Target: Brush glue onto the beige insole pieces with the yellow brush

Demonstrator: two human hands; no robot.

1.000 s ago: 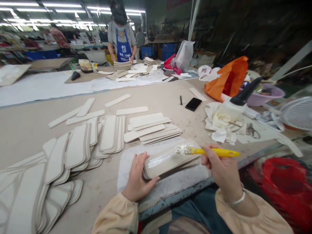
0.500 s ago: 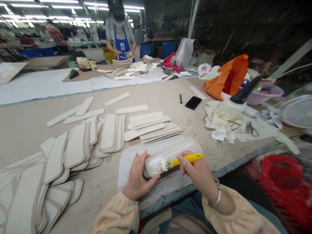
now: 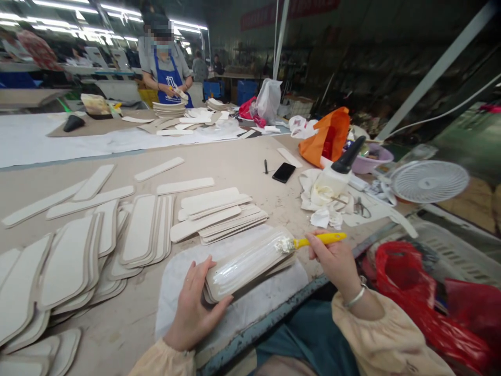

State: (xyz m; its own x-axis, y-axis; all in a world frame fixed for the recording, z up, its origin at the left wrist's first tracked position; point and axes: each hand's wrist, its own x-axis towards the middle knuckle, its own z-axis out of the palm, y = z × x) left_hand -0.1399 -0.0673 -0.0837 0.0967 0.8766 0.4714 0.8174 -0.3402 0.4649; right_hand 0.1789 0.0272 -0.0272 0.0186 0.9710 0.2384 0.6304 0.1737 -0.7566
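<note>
My right hand (image 3: 332,260) grips a paintbrush (image 3: 320,239) by its yellow handle. The bristles, clotted with white glue-like paste, touch the far right end of the top panel (image 3: 250,261). That panel is off-white, long and round-cornered, with a wet shine along its face. It lies on a small stack of similar panels, slanting over a white sheet (image 3: 172,292). My left hand (image 3: 199,300) clasps the near left end of the stack, thumb on the front side and fingers on the back.
Piles of pale panels (image 3: 66,261) spread to the left, with another stack (image 3: 230,219) behind. A phone (image 3: 284,172), a cut-open white jug (image 3: 332,180) and a white fan (image 3: 429,181) are to the right. Red plastic bags (image 3: 407,282) sit beyond the table edge. A co-worker (image 3: 168,68) stands opposite.
The brush has travelled along the panel from near my left hand to its far right end. My left hand stays at the near end. The view has swung right.
</note>
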